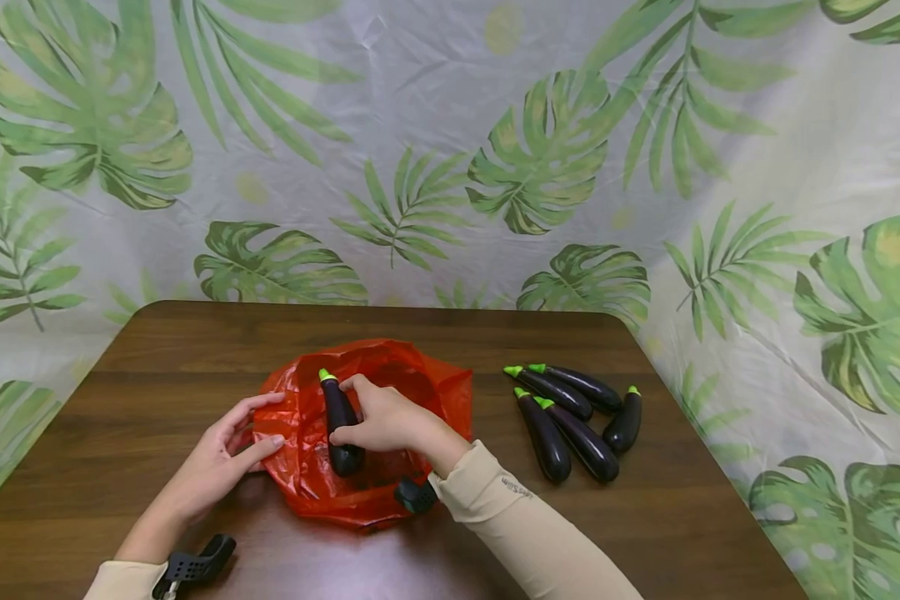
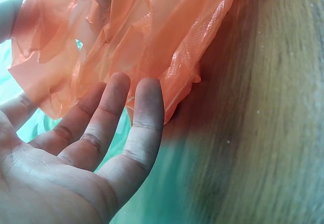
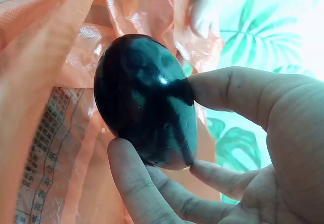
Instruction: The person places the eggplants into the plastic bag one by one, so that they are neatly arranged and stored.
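Note:
My right hand (image 1: 390, 421) holds a dark purple eggplant (image 1: 340, 421) over the open mouth of a red plastic bag (image 1: 300, 492). Thumb and fingers grip the eggplant's sides, its green stem pointing to the back. The right wrist view shows the rounded end of the eggplant (image 3: 142, 102) in that grip, with the bag (image 3: 76, 36) around it. At the bag's left side is my left hand (image 1: 217, 454), thumb and fingers spread and their tips at the plastic. In the left wrist view, the loosely extended fingers (image 2: 147, 102) lie against the bag (image 2: 136, 36).
Several more eggplants (image 1: 585, 442) lie in a group on the wooden table (image 1: 682, 517), right of the bag. A leaf-patterned sheet (image 1: 420, 150) hangs behind the table. Black straps (image 1: 195, 567) are worn at the wrists.

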A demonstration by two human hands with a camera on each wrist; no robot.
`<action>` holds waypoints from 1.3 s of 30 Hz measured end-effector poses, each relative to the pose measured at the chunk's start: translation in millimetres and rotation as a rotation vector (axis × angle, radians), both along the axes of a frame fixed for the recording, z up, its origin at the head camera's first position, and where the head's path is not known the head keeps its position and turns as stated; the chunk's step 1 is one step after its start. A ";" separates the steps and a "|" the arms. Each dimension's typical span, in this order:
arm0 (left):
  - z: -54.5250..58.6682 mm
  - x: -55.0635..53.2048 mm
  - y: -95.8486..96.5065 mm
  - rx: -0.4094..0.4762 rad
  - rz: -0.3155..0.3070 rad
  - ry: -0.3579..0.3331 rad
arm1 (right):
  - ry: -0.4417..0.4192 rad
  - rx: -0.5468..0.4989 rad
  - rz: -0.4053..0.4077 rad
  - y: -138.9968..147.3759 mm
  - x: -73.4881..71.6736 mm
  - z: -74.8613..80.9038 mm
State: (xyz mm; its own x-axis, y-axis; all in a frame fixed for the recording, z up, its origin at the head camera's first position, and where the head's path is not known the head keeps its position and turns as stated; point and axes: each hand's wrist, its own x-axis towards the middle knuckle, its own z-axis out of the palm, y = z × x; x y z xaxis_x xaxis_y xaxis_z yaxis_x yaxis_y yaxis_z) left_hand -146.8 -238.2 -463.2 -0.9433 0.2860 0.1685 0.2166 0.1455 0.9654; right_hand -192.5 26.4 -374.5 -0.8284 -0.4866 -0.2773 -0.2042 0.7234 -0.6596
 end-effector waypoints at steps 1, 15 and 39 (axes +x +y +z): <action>0.0 -0.1 0.0 0.003 -0.003 0.003 | 0.002 0.009 0.000 -1.2 -0.5 -0.3; -0.2 -0.1 -0.9 0.006 -0.016 0.007 | -0.072 0.001 -0.033 -21.7 -7.0 -6.8; -2.5 -1.0 1.7 0.030 -0.042 0.000 | -0.109 0.008 -0.094 -27.9 -4.4 -29.5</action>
State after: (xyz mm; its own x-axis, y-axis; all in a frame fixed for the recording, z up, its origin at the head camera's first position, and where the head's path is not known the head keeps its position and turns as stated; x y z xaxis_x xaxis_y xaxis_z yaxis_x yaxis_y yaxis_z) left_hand -147.8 -236.4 -465.7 -0.9307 0.3201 0.1772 0.2214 0.1072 0.9693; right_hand -196.9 -1.5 -404.0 -0.8352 -0.4052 -0.3717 -0.0625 0.7416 -0.6679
